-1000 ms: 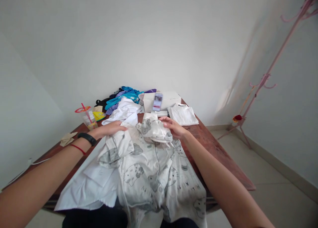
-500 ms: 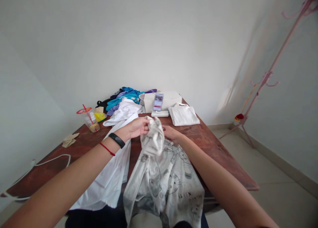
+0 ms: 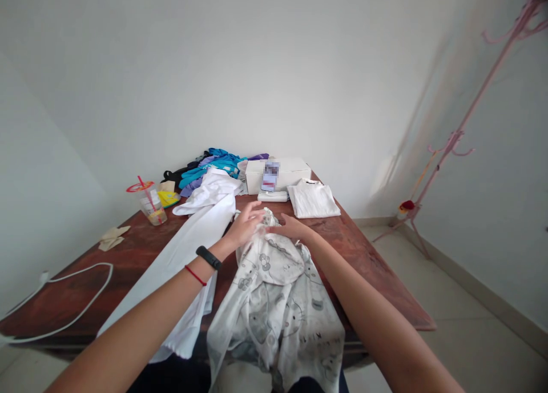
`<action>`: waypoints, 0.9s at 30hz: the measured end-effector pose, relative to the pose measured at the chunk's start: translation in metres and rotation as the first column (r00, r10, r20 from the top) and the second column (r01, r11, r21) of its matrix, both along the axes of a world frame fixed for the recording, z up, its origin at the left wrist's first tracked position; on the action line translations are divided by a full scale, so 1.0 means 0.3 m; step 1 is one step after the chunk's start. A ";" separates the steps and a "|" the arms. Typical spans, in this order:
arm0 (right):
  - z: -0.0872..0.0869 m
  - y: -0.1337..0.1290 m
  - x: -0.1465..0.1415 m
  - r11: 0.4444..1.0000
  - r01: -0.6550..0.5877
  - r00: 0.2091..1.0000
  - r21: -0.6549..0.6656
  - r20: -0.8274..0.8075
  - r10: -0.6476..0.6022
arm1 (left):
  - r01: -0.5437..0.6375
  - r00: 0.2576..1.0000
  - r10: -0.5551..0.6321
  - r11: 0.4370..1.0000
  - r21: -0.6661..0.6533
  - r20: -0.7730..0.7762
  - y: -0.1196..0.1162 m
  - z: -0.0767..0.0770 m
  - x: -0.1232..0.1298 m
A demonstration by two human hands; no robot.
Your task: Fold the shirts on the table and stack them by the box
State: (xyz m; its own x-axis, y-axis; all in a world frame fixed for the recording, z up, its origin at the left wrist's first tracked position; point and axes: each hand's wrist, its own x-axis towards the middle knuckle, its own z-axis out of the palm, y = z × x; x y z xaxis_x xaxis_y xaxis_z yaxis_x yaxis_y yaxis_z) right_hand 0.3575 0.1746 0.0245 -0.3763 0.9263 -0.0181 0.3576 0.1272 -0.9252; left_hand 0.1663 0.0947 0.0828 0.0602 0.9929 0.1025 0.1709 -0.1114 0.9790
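A white-and-grey cat-print shirt (image 3: 295, 319) with buttons is spread over the near edge of the table, its lower part hanging toward me. A rounded flap of it, perhaps the collar or hood, lies flat over the upper part. My left hand (image 3: 246, 226) is at the shirt's top left, its fingers spread over the cloth. My right hand (image 3: 293, 228) reaches in from the right, thumb and fingers apart, touching the top of that flap. Some of its fingertips are blurred. Left of this shirt a long white garment (image 3: 184, 256) lies along the table.
Farther back are a pile of blue, purple and black clothes (image 3: 214, 167), a white box (image 3: 295, 169), a phone (image 3: 270, 176) and a folded white shirt (image 3: 314, 199). On the left are a plastic cup (image 3: 154, 207), a tissue (image 3: 113, 238) and a white cable (image 3: 109, 276). A pink coat rack (image 3: 447, 147) stands right.
The bunched upper part of the cat-print shirt has come down and now lies flattened out. Both hands have loosened from the bunched cloth, their fingers now spread.
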 end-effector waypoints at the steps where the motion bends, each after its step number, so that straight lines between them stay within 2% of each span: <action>1: 0.001 -0.004 -0.002 1.000 -0.002 1.000 -0.025 0.016 0.002 | -0.081 0.994 0.086 0.994 0.077 -0.060 -0.001 -0.004 -0.020; 3: 0.002 -0.015 -0.012 0.999 0.001 0.997 -0.041 0.077 0.002 | -0.238 0.955 0.262 0.957 0.168 -0.139 -0.016 -0.006 -0.062; 4: 0.002 -0.021 -0.020 0.999 -0.013 0.997 -0.046 0.075 0.017 | -0.304 0.932 0.328 0.939 0.160 -0.157 -0.033 -0.006 -0.081; 6: 0.000 -0.037 -0.042 0.997 -0.022 1.000 -0.074 0.008 0.022 | -0.366 0.922 0.363 0.931 0.006 -0.134 -0.087 -0.003 -0.112; 7: 0.001 -0.047 -0.055 0.996 -0.013 0.999 -0.094 -0.040 0.009 | -0.338 0.940 0.330 0.932 -0.128 -0.084 -0.120 -0.001 -0.124; 9: 0.007 -0.074 -0.085 0.992 0.015 0.993 -0.124 -0.117 -0.030 | -0.190 0.969 0.235 0.905 -0.380 0.075 -0.185 0.003 -0.141; 11: 0.024 -0.113 -0.114 0.988 -0.026 0.976 -0.152 -0.218 -0.008 | -0.022 0.962 0.148 0.880 -0.474 0.231 -0.233 0.009 -0.153; 13: 0.048 -0.162 -0.140 0.966 -0.187 0.899 -0.178 -0.428 0.095 | 0.098 0.942 0.056 0.896 -0.433 0.330 -0.256 0.019 -0.162; 15: 0.069 -0.215 -0.159 0.905 -0.399 0.725 -0.147 -0.655 0.213 | 0.193 0.924 -0.038 0.905 -0.380 0.380 -0.265 0.030 -0.167; 16: 0.075 -0.239 -0.167 0.865 -0.488 0.637 -0.115 -0.724 0.263 | 0.235 0.917 -0.078 0.898 -0.371 0.392 -0.268 0.036 -0.167; 18: 0.081 -0.276 -0.176 0.799 -0.597 0.543 -0.070 -0.769 0.338 | 0.291 0.910 -0.137 0.883 -0.368 0.391 -0.277 0.041 -0.160; 19: 0.081 -0.287 -0.178 0.779 -0.624 0.526 -0.059 -0.769 0.363 | 0.298 0.912 -0.153 0.885 -0.358 0.379 -0.285 0.040 -0.153; 21: 0.083 -0.297 -0.177 0.774 -0.632 0.531 -0.043 -0.751 0.392 | 0.250 0.931 -0.139 0.917 -0.311 0.338 -0.303 0.032 -0.135; 24: 0.098 -0.289 -0.165 0.799 -0.601 0.577 0.001 -0.692 0.434 | 0.082 0.966 -0.011 0.961 -0.265 0.259 -0.333 0.023 -0.110; 27: 0.118 -0.262 -0.144 0.845 -0.530 0.648 0.072 -0.608 0.458 | -0.033 0.972 0.101 0.954 -0.298 0.214 -0.377 0.045 -0.112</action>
State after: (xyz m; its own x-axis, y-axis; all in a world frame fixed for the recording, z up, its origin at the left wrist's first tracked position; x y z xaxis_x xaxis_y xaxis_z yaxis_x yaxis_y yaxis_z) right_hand 0.3144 0.0962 0.0599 -0.7448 0.6052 0.2811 -0.3415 0.0162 -0.9397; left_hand 0.1327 -0.0184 0.0964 0.0016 0.9822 -0.1880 -0.0599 0.1877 0.9804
